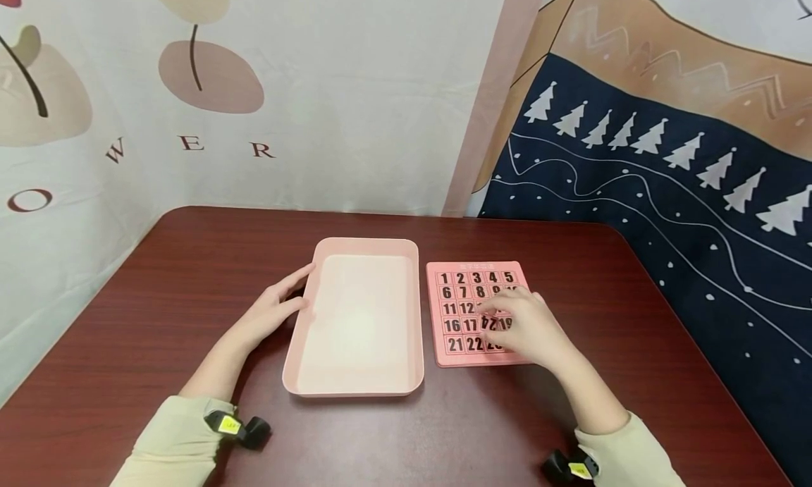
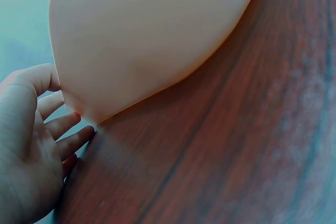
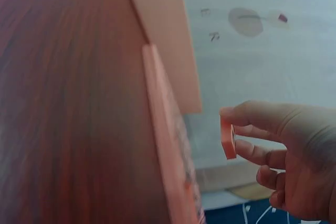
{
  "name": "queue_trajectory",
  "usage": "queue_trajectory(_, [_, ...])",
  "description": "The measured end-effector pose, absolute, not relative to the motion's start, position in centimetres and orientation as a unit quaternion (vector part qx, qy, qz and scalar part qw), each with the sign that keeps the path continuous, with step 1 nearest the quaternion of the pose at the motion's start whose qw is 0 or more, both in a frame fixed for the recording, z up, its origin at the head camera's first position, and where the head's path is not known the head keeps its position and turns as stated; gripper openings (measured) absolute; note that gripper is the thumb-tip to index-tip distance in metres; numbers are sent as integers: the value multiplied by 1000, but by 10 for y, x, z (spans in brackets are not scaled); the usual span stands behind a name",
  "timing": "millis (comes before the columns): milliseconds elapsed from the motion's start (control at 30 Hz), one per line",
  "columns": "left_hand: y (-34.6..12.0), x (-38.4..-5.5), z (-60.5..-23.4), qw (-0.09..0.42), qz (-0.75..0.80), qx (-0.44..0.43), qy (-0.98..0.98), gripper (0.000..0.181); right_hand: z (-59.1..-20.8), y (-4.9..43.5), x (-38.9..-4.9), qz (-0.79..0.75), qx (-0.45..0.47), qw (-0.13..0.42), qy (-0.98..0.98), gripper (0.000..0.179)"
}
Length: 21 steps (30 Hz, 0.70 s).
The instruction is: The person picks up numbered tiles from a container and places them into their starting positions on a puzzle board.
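Observation:
A pale pink tray [image 1: 358, 325] lies on the table in the middle of the head view. My left hand [image 1: 274, 315] rests against its left side, fingertips and thumb at the rim; in the left wrist view the fingers [image 2: 62, 125] are loosely extended along the tray's edge. To the tray's right lies a pink number-puzzle board [image 1: 433, 318] with rows of black numbers, its right part covered by my right hand [image 1: 531, 326]. Between thumb and fingertips that hand pinches a small pink number tile [image 3: 227, 139], raised above the board in the right wrist view.
Everything lies on a dark red-brown wooden table [image 1: 222, 247] with rounded far corners. Behind it hangs a pale printed cloth [image 1: 355, 120], and on the right a dark blue cloth with white trees [image 1: 603, 184]. A narrow gap separates tray and board.

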<state>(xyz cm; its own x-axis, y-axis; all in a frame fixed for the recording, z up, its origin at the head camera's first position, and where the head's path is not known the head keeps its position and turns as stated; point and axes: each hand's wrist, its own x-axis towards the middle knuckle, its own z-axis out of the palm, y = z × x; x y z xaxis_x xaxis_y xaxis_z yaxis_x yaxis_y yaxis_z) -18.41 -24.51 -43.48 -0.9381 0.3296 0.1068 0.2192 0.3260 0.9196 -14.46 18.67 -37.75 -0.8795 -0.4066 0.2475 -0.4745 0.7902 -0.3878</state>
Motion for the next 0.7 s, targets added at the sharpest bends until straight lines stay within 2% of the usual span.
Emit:
queue_trajectory(267, [-244,-185,-435,51,550,167,817,63,-389,203,-151,189,181,54,-964,25])
queue_trajectory(700, [-245,-185,-435,46,547,170,819,63,-383,218,-138,176,101,25,-979,29])
